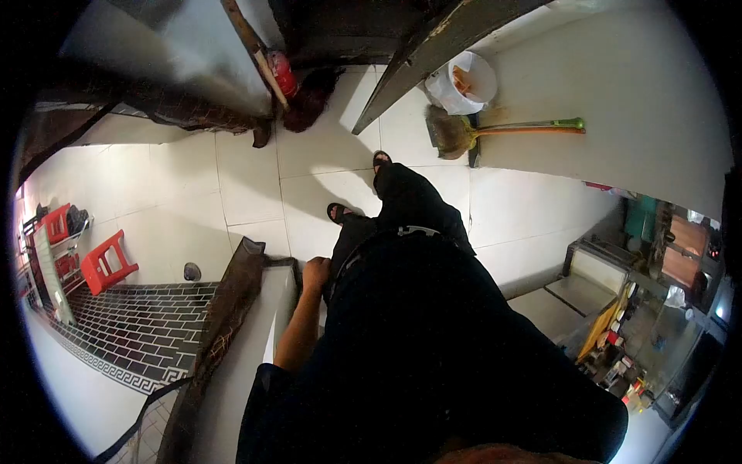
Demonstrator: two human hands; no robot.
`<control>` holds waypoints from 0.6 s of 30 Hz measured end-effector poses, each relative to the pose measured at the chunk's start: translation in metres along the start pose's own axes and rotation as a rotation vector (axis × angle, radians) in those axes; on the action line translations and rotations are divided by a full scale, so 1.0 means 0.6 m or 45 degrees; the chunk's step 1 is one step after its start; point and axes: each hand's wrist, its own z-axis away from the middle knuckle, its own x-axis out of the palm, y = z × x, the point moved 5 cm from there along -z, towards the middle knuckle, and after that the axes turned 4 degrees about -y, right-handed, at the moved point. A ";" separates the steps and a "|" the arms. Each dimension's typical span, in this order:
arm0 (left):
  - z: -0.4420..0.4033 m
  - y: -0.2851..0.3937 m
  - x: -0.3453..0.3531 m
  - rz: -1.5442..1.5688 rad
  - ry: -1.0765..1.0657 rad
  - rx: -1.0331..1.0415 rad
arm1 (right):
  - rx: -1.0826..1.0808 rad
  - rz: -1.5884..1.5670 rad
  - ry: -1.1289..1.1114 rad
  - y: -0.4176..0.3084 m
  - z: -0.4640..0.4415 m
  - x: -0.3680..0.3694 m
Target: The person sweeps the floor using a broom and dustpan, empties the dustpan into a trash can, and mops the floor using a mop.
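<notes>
My left hand [316,274] hangs beside my dark trousers [417,197], near the hip. Its fingers are curled into a loose fist, and no object shows in or around it. Just left of the hand is the dark corner of a pale boxy surface [280,282], but I cannot tell whether they touch. My right hand is out of sight, on the far side of my dark shirt [433,325]. Below me, my feet in dark sandals [338,213] stand on pale floor tiles [247,182].
Ahead, a dark door edge [417,58] juts into the passage. A broom [456,135] and a lined white bin [468,81] are along the right wall. At left are a red stool [108,263] and a dark frame [224,317]. A cluttered counter [626,340] stands right.
</notes>
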 end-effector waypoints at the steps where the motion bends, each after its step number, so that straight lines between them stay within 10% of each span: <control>1: -0.006 -0.009 0.010 -0.028 -0.013 0.015 | 0.010 -0.005 -0.004 0.001 0.012 -0.007; 10: 0.008 0.165 -0.171 0.328 0.055 -0.018 | 0.124 0.296 0.182 -0.178 0.116 -0.195; 18: 0.032 0.573 -0.348 0.988 -0.381 0.433 | -0.723 0.532 -0.319 -0.585 0.109 -0.214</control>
